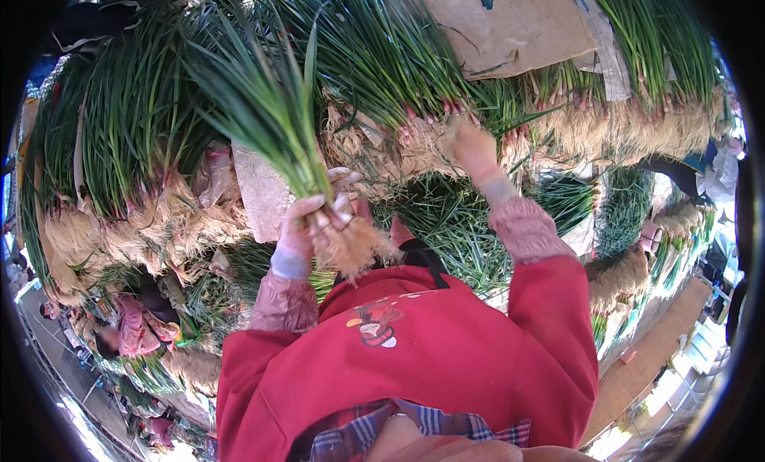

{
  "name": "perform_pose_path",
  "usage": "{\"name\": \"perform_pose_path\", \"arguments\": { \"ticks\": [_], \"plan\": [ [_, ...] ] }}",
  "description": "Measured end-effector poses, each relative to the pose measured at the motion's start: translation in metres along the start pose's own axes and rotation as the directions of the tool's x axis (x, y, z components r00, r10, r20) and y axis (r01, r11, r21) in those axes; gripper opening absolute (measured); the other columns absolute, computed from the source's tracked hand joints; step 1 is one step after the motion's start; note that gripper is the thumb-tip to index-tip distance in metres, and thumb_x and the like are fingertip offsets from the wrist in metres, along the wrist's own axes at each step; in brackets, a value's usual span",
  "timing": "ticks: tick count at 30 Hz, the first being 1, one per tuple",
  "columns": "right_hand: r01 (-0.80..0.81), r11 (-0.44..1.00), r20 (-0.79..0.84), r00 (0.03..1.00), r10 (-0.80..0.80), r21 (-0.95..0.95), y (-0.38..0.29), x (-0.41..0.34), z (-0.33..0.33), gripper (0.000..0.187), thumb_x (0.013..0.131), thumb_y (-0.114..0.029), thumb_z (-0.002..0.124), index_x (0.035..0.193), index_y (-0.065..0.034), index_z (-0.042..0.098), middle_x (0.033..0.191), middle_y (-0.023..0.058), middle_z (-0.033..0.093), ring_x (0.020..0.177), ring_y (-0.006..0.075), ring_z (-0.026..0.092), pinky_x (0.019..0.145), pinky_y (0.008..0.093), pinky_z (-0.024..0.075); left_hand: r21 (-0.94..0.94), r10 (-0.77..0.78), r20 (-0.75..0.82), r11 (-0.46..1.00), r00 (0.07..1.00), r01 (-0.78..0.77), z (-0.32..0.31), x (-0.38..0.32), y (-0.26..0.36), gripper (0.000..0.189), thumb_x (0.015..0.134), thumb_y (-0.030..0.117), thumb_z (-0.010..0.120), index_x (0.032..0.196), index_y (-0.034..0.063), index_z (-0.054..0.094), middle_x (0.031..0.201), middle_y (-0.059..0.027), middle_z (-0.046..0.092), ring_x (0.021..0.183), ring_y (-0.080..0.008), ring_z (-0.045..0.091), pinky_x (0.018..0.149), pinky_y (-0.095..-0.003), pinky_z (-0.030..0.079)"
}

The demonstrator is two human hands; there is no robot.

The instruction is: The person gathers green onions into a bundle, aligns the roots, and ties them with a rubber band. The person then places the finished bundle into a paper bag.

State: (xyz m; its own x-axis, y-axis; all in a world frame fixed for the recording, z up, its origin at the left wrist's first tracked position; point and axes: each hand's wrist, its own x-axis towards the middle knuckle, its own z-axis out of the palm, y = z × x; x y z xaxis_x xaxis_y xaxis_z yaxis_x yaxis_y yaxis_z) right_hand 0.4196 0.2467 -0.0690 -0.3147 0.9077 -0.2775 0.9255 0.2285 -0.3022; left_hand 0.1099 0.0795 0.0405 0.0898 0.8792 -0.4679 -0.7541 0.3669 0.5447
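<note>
My left hand (pixel 302 223) grips a bunch of green onions (pixel 293 145) just above its roots. The long leaves fan up and to the left, and the pale fibrous roots (pixel 355 244) hang over my apron. Further forward and to the right, my right hand (pixel 475 148) is at the root end of a row of green onions (pixel 394 62). Blur hides its fingertips, so whether it holds a stalk is not clear. Both forearms are in pink gathered sleeves.
A brown sheet (pixel 508 26) covers part of the onion row. More onions stand piled at left (pixel 131 121) and right (pixel 663 56). Loose green leaves (pixel 460 223) litter the ground below. A person in pink clothing (pixel 140 324) is bent over at lower left.
</note>
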Motion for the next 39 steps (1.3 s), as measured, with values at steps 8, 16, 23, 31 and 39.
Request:
{"name": "perform_pose_path", "arguments": {
  "ticks": [8,16,23,31,39],
  "plan": [
    [-0.067,0.900,0.015,0.998,0.067,0.432,-0.026,0.034,-0.020,0.029,0.091,-0.034,0.064,0.088,-0.0057,0.068,0.087,0.0130,0.071,0.075,0.0256,0.068,0.072,0.0387,0.0549,0.070,-0.110,0.031,0.992,0.993,0.108,0.010,0.044,-0.031,0.038,0.088,0.020,0.054,0.115,-0.0057,0.058,0.127,-0.0234,0.057,0.109,-0.0299,0.062,0.080,-0.0355,0.058],
    [0.135,0.991,0.143,0.981,-0.133,-0.002,-0.046,-0.050,-0.039,0.033,0.084,-0.021,0.065,0.118,-0.0180,0.063,0.081,0.0130,0.070,0.076,0.0284,0.070,0.069,0.0409,0.0564,-0.074,-0.206,0.067,0.975,0.976,0.211,0.015,0.106,-0.060,0.034,0.090,0.016,0.054,0.114,-0.0081,0.056,0.100,-0.0194,0.068,0.088,-0.0293,0.070,0.056,-0.0363,0.060],
    [-0.284,0.457,0.434,0.861,-0.266,0.843,-0.050,-0.024,0.008,0.051,0.091,-0.048,0.061,0.122,-0.0078,0.062,0.093,0.0046,0.067,0.067,0.0111,0.053,0.059,0.0238,0.0439,0.079,-0.276,-0.022,0.958,0.961,0.277,0.006,0.052,-0.080,0.027,0.089,0.011,0.053,0.108,-0.0063,0.060,0.095,-0.0242,0.069,0.076,-0.0236,0.069,0.058,-0.0285,0.057],
    [-0.230,-0.111,0.252,0.932,0.260,0.967,-0.086,-0.054,0.063,0.019,0.094,-0.018,0.060,0.103,-0.0039,0.069,0.085,0.0092,0.068,0.074,0.0173,0.065,0.069,0.0332,0.0553,0.159,-0.230,-0.240,0.949,0.943,0.272,0.001,0.031,-0.091,0.026,0.091,0.011,0.052,0.108,-0.0074,0.060,0.081,-0.0184,0.070,0.060,-0.0180,0.065,0.049,-0.0233,0.052],
    [-0.338,0.516,0.588,0.663,-0.464,0.787,-0.057,-0.034,0.011,0.037,0.088,-0.018,0.061,0.116,0.0064,0.062,0.091,0.0159,0.069,0.078,0.0231,0.068,0.072,0.0330,0.0567,-0.152,-0.286,-0.073,0.950,0.955,0.273,0.005,0.017,-0.073,0.031,0.087,0.011,0.053,0.109,-0.0100,0.058,0.100,-0.0238,0.067,0.089,-0.0346,0.068,0.088,-0.0414,0.055]
  ]
}}
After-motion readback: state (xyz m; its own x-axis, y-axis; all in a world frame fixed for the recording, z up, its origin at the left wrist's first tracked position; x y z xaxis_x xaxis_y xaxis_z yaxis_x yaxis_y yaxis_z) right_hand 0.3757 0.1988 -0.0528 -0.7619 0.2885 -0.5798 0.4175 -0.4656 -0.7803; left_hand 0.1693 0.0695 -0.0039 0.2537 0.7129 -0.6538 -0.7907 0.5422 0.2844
